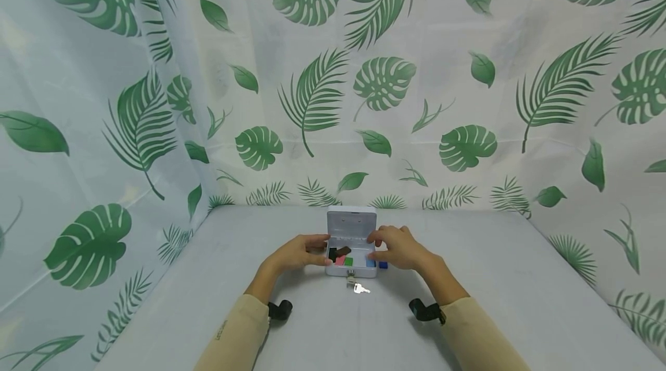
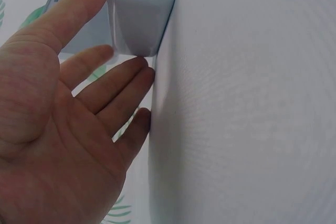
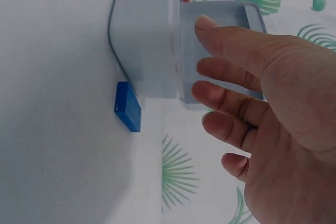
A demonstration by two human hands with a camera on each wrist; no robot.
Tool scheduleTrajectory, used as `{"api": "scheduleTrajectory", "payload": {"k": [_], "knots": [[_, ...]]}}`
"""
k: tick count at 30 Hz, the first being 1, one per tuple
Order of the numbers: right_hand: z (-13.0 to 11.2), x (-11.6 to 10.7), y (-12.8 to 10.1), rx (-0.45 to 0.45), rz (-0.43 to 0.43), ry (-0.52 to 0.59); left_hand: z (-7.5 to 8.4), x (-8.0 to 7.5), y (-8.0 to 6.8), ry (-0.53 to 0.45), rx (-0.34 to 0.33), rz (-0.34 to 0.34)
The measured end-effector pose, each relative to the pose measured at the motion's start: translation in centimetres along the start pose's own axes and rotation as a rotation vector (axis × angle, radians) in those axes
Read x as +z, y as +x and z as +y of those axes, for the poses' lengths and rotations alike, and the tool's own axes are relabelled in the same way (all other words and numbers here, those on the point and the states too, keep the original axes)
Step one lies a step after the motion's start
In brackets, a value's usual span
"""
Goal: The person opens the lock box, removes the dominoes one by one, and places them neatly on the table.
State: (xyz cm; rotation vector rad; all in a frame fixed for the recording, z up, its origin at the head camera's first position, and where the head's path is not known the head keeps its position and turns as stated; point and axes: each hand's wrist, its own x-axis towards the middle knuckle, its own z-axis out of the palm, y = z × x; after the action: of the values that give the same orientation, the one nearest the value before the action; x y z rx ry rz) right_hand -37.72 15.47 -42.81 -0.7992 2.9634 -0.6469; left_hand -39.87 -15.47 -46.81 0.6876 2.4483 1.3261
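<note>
The small white metal cash box [image 1: 351, 244] stands open between both hands, lid upright. The left hand [image 1: 299, 252] lies flat-fingered against its left wall; the right hand [image 1: 398, 247] hovers loosely spread at its right rim, holding nothing. A blue rectangular block [image 3: 128, 106] lies outside, just beside that grip. A careless nudge could drop the lid on fingers or scatter blocks across the grey surface [image 1: 520, 278].

The right hand [image 3: 273, 108] hovers with straight fingers just beside the open white box [image 3: 144, 40]. A blue block [image 3: 127, 106] lies on the worktop [image 3: 52, 129] against that box's corner.
</note>
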Motion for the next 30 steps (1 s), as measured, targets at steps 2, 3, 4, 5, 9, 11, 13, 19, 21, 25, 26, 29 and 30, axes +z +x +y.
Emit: {"api": "scheduleTrajectory", "payload": {"k": [2, 3, 4, 5, 9, 11, 13, 19, 21, 25, 26, 29, 30], "knots": [[-0.03, 0.06, 0.00, -0.003, -0.003, 0.002, 0.00, 0.03, 0.01, -0.001, -0.002, 0.001], [-0.05, 0.06, -0.01, -0.003, -0.005, 0.005, 0.01, 0.04, 0.02, -0.002, -0.003, 0.000], [-0.05, 0.06, -0.01, -0.005, -0.006, 0.004, 0.02, 0.05, 0.03, -0.004, -0.003, 0.000], [-0.05, 0.07, -0.01, -0.006, -0.006, 0.000, 0.03, 0.06, 0.02, -0.003, -0.002, 0.000], [0.08, 0.26, 0.09, -0.012, -0.013, -0.016, 0.09, 0.07, -0.03, 0.002, -0.001, 0.003], [0.11, 0.33, 0.12, -0.013, -0.020, -0.025, 0.13, 0.07, -0.06, 0.005, -0.001, 0.004], [0.07, 0.35, 0.13, -0.011, -0.028, -0.027, 0.18, 0.06, -0.09, 0.005, -0.001, 0.005], [-0.12, 0.47, 0.06, 0.009, -0.035, -0.035, 0.23, 0.08, -0.05, 0.006, -0.007, 0.005], [-0.15, 0.57, 0.05, 0.011, -0.034, -0.037, 0.22, 0.10, -0.02, 0.008, -0.009, 0.006], [-0.34, 0.78, -0.03, 0.016, -0.035, -0.044, 0.18, 0.12, 0.03, 0.010, -0.013, 0.004], [-0.37, 0.84, -0.04, 0.019, -0.037, -0.046, 0.17, 0.13, 0.03, 0.013, -0.014, 0.003], [-0.44, 0.97, -0.04, 0.032, -0.038, -0.051, 0.09, 0.13, 0.05, 0.018, -0.011, 0.003], [-0.46, 1.01, -0.04, 0.038, -0.038, -0.051, 0.05, 0.13, 0.07, 0.020, -0.010, 0.003]]}}
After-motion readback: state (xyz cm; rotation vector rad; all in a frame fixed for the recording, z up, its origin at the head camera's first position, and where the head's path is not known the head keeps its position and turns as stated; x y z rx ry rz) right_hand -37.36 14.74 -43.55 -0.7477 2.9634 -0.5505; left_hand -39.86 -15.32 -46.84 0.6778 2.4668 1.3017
